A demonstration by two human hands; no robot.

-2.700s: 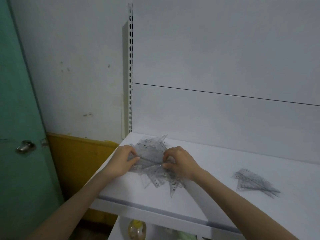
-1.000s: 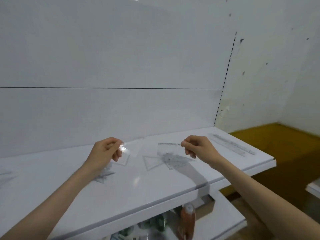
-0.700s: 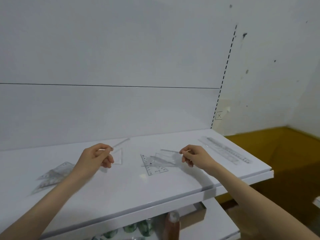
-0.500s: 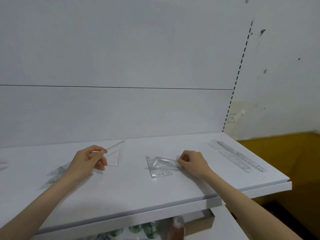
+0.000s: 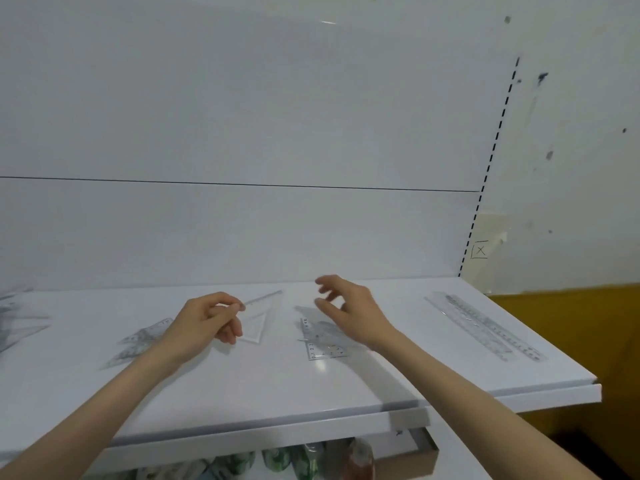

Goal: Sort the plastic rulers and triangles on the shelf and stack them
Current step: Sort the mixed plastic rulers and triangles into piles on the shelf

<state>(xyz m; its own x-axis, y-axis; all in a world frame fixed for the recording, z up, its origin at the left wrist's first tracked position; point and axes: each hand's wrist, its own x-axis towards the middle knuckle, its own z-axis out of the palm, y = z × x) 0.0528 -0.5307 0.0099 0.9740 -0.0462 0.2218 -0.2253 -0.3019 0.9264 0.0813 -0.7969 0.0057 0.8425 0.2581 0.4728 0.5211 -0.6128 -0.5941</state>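
Facing the white back panel (image 5: 242, 116), I see it rise beyond both hands, crossed by one thin dark seam. The white shelf (image 5: 277, 386) spreads under my hands and runs off to either side. A marked, grubby wall (image 5: 581, 150) stands past my right hand, with a yellow band along its foot and a slotted strip (image 5: 491, 161) where it meets the panel.

Well to the right of my right hand, two long rulers (image 5: 485, 327) lie side by side, slanting toward the shelf's front corner. My right hand (image 5: 349, 306) is wide, fingers spread and loosely bent, holding nothing, and hovers just above a stack of triangles (image 5: 323, 341) that lies flat on the shelf beneath it. My left hand (image 5: 207, 323) pinches a clear triangle (image 5: 258, 323) by its top edge between thumb and forefinger; the piece sticks out toward my right hand, between the two hands. I cannot tell whether its lower corner touches the shelf.

Just left of my left wrist lie a few more triangles (image 5: 143, 341), overlapping. Farther left, at the frame's edge, is a blurred pile (image 5: 14, 317). Below my arms, under the shelf, stand some bottles (image 5: 311, 459) and a cardboard box (image 5: 412, 452).
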